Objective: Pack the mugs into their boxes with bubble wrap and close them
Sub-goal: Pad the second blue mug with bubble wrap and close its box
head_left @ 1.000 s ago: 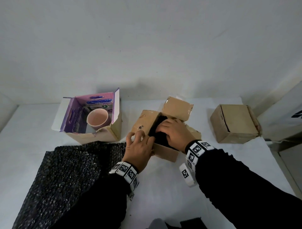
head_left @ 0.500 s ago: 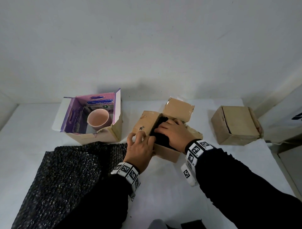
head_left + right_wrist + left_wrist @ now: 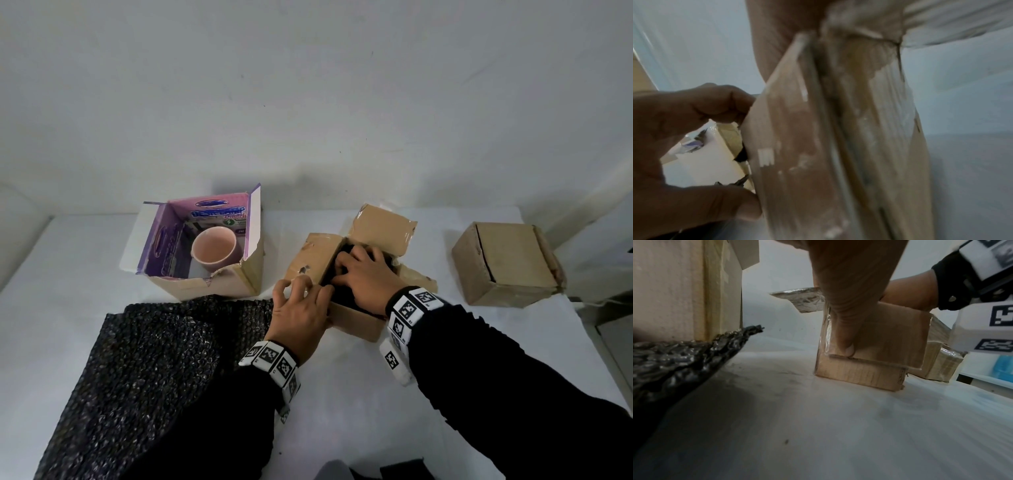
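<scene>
An open brown box (image 3: 356, 320) stands mid-table with its flaps spread. Inside it lies a bundle in black bubble wrap (image 3: 342, 294), mostly hidden under my right hand (image 3: 368, 277), which rests on top and presses it down. My left hand (image 3: 298, 308) grips the box's near left corner; in the left wrist view its thumb (image 3: 846, 337) pushes on the folded-down front flap (image 3: 879, 337). A pink mug (image 3: 214, 248) stands unwrapped in the purple-lined box (image 3: 205, 286) at the left. The right wrist view is blurred and shows only the flap (image 3: 797, 146) and my left hand (image 3: 694, 129).
A loose sheet of black bubble wrap (image 3: 144, 359) covers the table's near left, touching the purple-lined box. A closed brown box (image 3: 507, 263) sits at the right, near the table edge. A white wall runs behind the table (image 3: 342, 394).
My right hand's fingers have pushed a little deeper into the middle box. The left hand keeps its hold on the corner.
</scene>
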`<act>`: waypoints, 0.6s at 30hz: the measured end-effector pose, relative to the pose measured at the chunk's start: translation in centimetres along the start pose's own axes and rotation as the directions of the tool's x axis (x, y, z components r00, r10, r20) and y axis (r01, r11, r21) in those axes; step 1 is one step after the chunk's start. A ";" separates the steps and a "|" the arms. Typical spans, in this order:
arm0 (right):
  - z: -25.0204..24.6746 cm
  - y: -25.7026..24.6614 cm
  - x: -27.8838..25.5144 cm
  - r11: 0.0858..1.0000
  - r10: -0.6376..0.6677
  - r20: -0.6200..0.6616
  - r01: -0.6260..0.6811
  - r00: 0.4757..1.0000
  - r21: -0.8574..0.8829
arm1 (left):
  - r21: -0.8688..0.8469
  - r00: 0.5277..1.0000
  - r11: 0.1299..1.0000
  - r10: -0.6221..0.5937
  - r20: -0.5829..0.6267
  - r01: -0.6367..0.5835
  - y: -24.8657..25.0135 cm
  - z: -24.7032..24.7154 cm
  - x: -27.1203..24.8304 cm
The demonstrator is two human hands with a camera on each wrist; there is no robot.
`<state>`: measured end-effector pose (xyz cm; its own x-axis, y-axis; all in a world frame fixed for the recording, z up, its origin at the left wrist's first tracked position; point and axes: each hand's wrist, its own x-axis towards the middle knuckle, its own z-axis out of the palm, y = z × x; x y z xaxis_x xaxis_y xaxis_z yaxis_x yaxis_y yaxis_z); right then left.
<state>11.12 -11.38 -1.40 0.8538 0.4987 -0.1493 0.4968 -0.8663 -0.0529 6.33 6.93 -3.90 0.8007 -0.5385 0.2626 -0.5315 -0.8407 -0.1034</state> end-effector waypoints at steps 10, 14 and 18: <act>1.4 1.1 0.4 0.981 0.163 -0.029 -0.159 0.986 0.113 | 0.038 0.997 0.999 -0.030 0.068 0.028 1.1 0.0 0.2; 0.7 2.1 -0.2 0.973 0.127 -0.096 -0.105 0.987 0.203 | 0.048 0.995 0.999 -0.007 0.100 0.002 0.9 -0.7 1.1; 0.8 2.4 -3.4 0.968 0.229 -0.368 -0.170 0.901 0.186 | -0.025 0.994 0.995 0.098 0.052 -0.097 -0.4 -0.5 1.3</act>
<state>9.27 -15.22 -1.79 0.9404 0.2615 0.2172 0.3066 -0.9284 -0.2097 7.47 6.54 -3.06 0.7582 -0.6204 0.2006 -0.6132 -0.7830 -0.1040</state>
